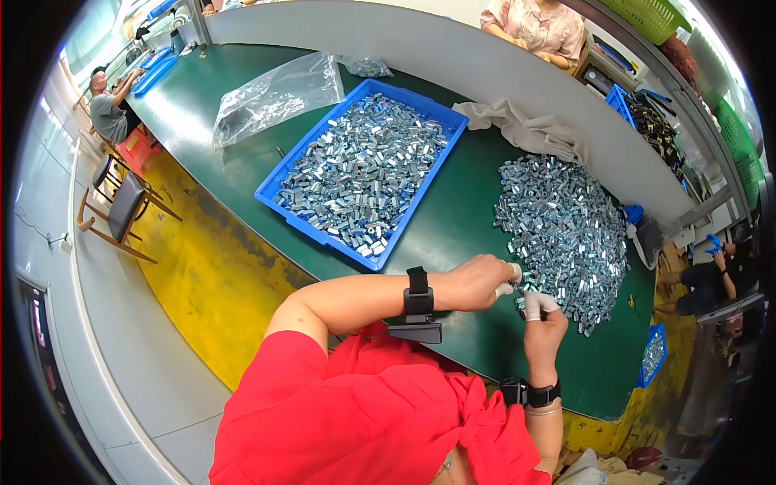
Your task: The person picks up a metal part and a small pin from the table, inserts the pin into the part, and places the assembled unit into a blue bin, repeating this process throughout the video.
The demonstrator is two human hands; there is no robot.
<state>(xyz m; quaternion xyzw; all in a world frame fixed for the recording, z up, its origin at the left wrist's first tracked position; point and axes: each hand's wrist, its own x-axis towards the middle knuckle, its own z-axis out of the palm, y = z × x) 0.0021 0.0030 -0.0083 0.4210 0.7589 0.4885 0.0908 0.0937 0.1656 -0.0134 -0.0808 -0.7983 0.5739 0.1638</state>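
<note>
My left hand (477,282) reaches across the green table to the near left edge of a heap of small shiny metal parts (566,234). White covers sit on its fingertips, which are pinched together. Close beside it, my right hand (546,322) is also closed in a pinch, with white covers on the thumb and fingers. Whatever lies between the fingertips of either hand is too small to make out against the heap. A blue tray (325,240) full of similar silvery parts lies to the left of the heap.
Clear plastic bags (279,97) and a white cloth (529,133) lie along the grey partition (404,40). A blue crate (652,356) stands beyond the table's right end. Other people sit at far left, behind the partition and at right. Chairs (125,206) stand on the left.
</note>
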